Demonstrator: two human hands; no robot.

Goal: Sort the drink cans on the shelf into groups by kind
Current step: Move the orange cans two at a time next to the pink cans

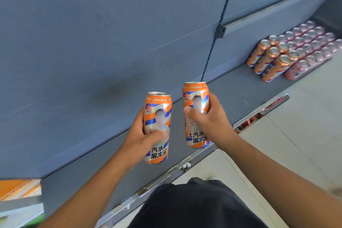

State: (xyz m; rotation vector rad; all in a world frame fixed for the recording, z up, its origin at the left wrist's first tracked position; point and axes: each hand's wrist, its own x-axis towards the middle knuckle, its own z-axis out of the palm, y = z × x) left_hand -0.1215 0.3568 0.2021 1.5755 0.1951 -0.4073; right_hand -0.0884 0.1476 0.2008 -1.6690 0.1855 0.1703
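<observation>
The left drink can (159, 114), orange with blue stripes, is upright in our left hand (137, 137). Our fingers curl around its lower half and the thumb lies across the front of the label. Just beside it but not touching, the right drink can (195, 98) of the same kind sits in our right hand (211, 116). We grip it the same way, thumb across its middle, and hold it a little higher. Both cans hang above the grey shelf (240, 98). Farther along the shelf to our right, a group of matching orange cans (268, 59) stands in rows near the blue back panel (111, 33). Right against them, farther still, stands a block of red cans (311, 42), blurred.
</observation>
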